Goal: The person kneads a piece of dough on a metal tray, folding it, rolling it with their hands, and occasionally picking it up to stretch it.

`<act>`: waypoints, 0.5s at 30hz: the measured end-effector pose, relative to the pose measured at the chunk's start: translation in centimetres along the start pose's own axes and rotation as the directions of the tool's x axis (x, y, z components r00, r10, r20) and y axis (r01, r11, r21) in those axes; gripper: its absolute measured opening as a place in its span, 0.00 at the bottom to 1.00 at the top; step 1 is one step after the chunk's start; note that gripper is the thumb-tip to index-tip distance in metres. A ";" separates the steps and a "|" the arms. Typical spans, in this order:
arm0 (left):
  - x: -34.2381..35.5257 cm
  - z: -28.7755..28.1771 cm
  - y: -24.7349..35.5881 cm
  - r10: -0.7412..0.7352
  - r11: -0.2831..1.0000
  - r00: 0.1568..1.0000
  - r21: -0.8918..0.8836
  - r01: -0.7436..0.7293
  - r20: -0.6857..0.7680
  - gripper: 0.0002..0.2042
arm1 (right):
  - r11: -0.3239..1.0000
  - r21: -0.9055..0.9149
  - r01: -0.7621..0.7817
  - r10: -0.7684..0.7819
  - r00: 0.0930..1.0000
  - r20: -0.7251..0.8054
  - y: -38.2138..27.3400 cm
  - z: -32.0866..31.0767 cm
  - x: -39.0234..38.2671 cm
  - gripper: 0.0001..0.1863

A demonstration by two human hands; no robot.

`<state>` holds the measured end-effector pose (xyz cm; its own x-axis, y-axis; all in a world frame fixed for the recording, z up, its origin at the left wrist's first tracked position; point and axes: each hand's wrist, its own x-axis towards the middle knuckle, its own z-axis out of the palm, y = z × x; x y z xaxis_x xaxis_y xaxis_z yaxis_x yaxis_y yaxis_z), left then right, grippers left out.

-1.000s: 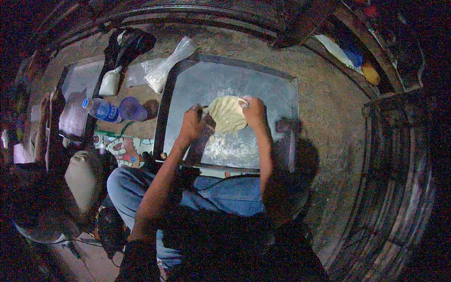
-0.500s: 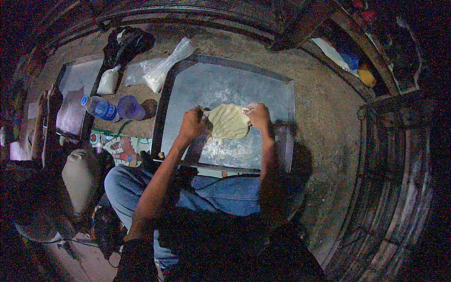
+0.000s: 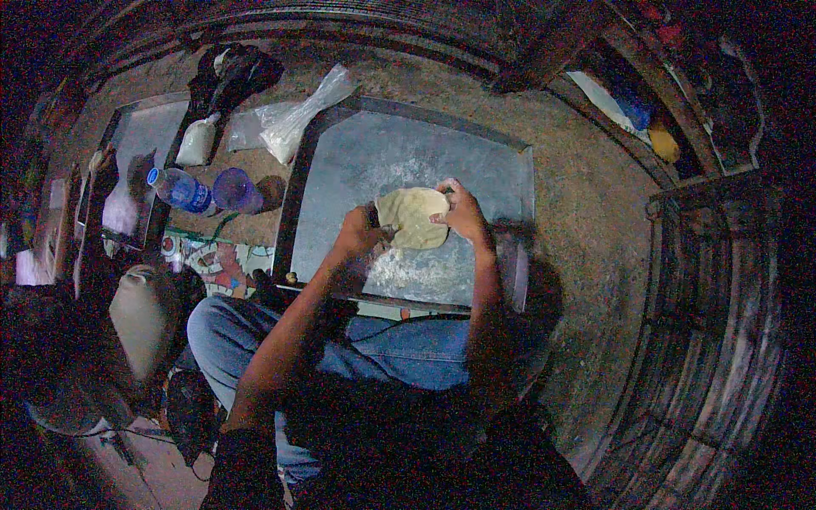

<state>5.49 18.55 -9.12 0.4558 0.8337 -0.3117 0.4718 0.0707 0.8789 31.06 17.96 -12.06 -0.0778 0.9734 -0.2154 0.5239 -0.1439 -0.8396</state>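
A flat round of pale dough is held just above a floured metal tray that lies on the ground in front of my knees. My left hand grips the dough's left edge. On the right edge my right hand is closed with its fingers curled over the rim. A patch of white flour lies on the tray below the dough.
Left of the tray lie a blue plastic bottle, a purple cup, clear plastic bags and a small white bag. A pale jug stands by my left knee. A second metal tray lies farther left.
The dough and both hands have shifted slightly toward me and lower over the tray, and the round looks wider and flatter than a second ago.
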 end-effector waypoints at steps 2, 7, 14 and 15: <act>0.3 0.7 -0.5 0.070 0.996 0.997 0.063 -0.067 -0.046 0.19 | 0.998 -0.040 -0.040 0.040 0.999 -0.014 0.9 -0.1 0.1 0.27; 0.8 1.3 -3.0 0.045 0.959 0.996 -0.277 -0.063 -0.071 0.17 | 0.972 -0.007 -0.234 0.234 0.972 -0.010 -0.2 0.5 0.1 0.22; -0.2 1.7 0.9 -0.080 0.656 0.989 -0.753 -0.038 -0.120 0.11 | 0.974 -0.213 -0.076 -0.008 0.929 -0.369 -2.5 3.2 -1.2 0.20; -0.3 1.8 0.5 -0.104 0.738 0.979 -0.674 -0.042 -0.175 0.12 | 0.963 -0.239 -0.124 0.014 0.910 -0.415 -3.0 3.9 -1.4 0.20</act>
<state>6.97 17.34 -9.29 0.2650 0.9046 -0.3338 -0.1798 0.3864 0.9046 26.27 16.35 -11.20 0.2880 0.9576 -0.0008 0.7172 -0.2163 -0.6625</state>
